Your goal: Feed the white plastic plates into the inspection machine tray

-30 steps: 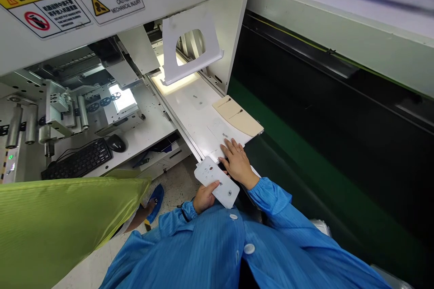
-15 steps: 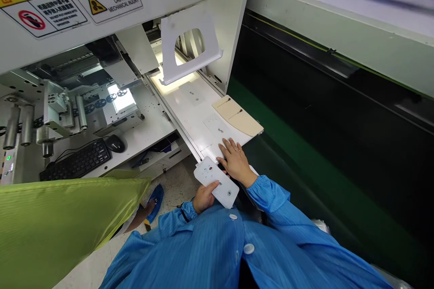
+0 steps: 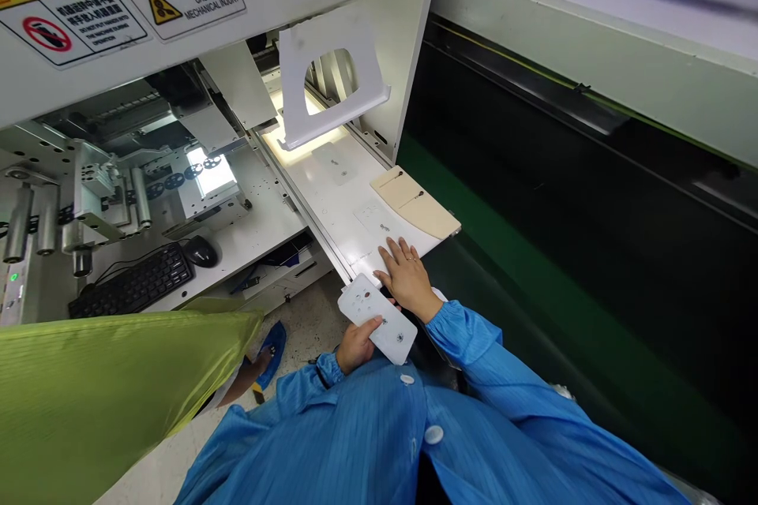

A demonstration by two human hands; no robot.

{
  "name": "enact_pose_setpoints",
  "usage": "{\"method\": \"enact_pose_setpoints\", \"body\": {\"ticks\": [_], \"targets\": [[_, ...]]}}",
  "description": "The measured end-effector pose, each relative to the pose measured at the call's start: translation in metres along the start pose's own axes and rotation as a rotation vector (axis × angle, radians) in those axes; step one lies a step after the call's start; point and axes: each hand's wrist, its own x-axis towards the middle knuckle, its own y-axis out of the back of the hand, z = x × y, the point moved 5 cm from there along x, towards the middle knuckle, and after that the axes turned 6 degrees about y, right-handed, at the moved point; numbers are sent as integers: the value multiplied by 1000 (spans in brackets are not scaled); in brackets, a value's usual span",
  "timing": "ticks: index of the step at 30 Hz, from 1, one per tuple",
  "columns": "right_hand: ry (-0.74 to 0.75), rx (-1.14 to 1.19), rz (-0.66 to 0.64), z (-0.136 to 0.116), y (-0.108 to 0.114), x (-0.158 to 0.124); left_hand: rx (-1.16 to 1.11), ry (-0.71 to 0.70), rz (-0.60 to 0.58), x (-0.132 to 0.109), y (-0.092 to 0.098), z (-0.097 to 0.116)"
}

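Observation:
My left hand (image 3: 355, 346) grips a white rounded plate (image 3: 388, 333) shaped like a phone back cover, with several small holes and dark marks. Its thumb lies on top of the plate; the other fingers are underneath. Beyond the plate, my right hand (image 3: 410, 282) is spread open, palm down, with fingertips at the near end of a white slide platform (image 3: 332, 209). Just past those fingertips lies a faint, clear-looking plate (image 3: 373, 219) with a dark mark. A similar plate (image 3: 332, 164) lies farther along, close to the lit machine opening.
A beige board (image 3: 418, 205) sits on the platform's right edge. A white cover with a cutout (image 3: 335, 114) hangs over the platform. Keyboard (image 3: 139, 276) and mouse (image 3: 201, 251) stand left. A person in a yellow-green garment (image 3: 118, 387) is near; a dark green-black belt (image 3: 533, 252) runs right.
My right hand has shifted slightly left and away from me along the platform. My left hand and the plate in it have stayed nearly still.

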Motion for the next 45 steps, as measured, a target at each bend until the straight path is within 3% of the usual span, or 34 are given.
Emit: {"method": "enact_pose_setpoints", "body": {"ticks": [14,19,23,29,34,40,45], "targets": [[-30,13,-5,5,-2,8,56,4,-13,-1,-1,2],[-11,35,21,0,8,1,23,-1,5,2,3,-2],[-10,167,134,-2,21,-23,20,-17,58,3,8,-4],[-103,464,327,0,20,-99,35,-4,-54,-2,-2,-3],[-151,535,268,-6,6,-150,11,46,-111,-9,-12,-12],[-137,528,161,-20,6,-160,104,46,-97,-10,-23,-33],[-214,549,129,-28,8,-176,149,97,-121,-18,-31,-51]]}}
